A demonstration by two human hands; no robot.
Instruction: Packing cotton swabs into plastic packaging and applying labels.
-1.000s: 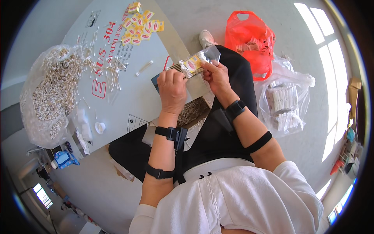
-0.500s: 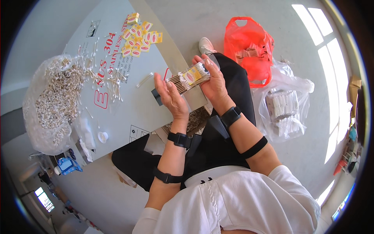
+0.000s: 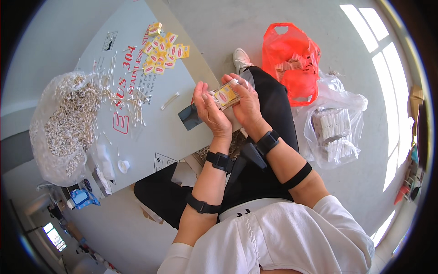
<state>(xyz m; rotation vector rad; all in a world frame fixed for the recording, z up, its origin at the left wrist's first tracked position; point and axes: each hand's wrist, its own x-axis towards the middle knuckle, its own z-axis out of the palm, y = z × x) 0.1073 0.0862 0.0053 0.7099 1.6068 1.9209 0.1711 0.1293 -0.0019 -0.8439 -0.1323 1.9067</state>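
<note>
Both hands meet above the table's near right edge around a pack of cotton swabs [image 3: 226, 95]. The pack has a yellow and white label card on top, and white swab tips show at its end. My left hand [image 3: 213, 113] cups its left side with fingers curved along it. From the right, my right hand [image 3: 247, 106] holds the other end, thumb over the top and fingers partly hidden. A clear film corner sticks up beyond the right fingers. Beside the left wrist lies a dark flat rectangle [image 3: 190, 118], and a few loose swabs [image 3: 170, 101] lie left of it.
Yellow label cards [image 3: 159, 52] are spread at the table's [image 3: 150, 139] far side. At left stands a clear bag [image 3: 39, 137] of loose swabs, with more scattered beside it. On the floor at right are a red plastic bag [image 3: 308, 86] and a clear bag with white packs [image 3: 331, 125].
My hands have drawn closer together, the left moving right and slightly down. The swab pack, fanned out with brown sticks showing before, is now more enclosed, and more of the dark rectangle shows.
</note>
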